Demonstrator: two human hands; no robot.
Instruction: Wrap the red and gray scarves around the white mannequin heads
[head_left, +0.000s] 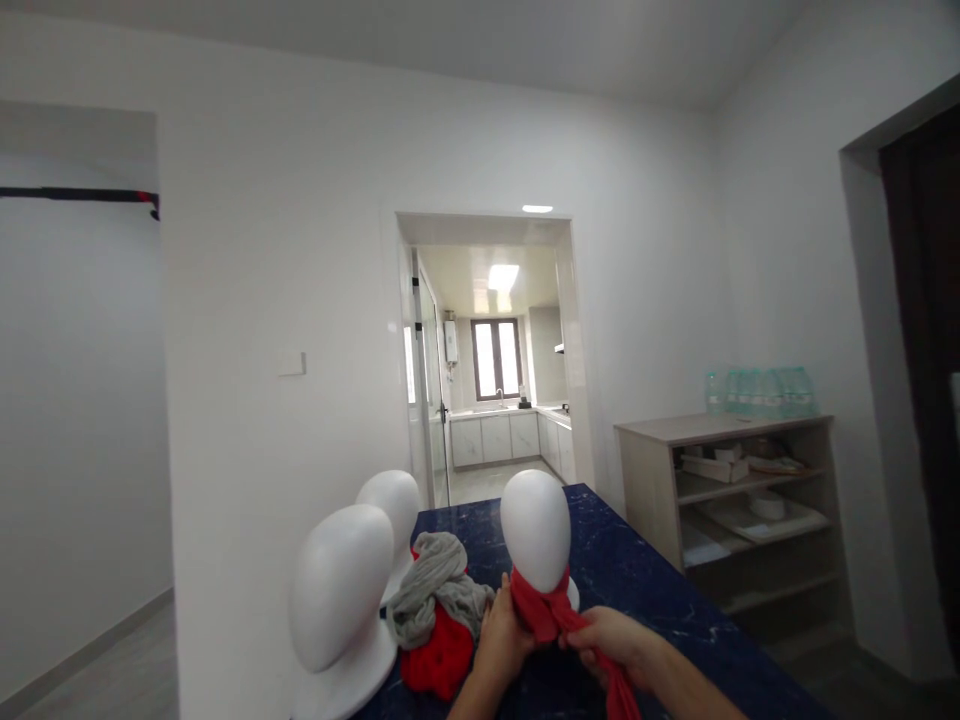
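A white mannequin head stands on a dark blue marbled table with a red scarf wrapped round its neck. My left hand is closed on the scarf at the left of the neck. My right hand grips the scarf's loose end, which hangs down past my wrist. Two more white mannequin heads stand to the left. A grey cloth lies on a red cloth between them and my left hand.
A wooden shelf unit with boxes stands at the right wall, a pack of water bottles on top. A doorway behind the table opens onto a kitchen. A dark opening is at the far right.
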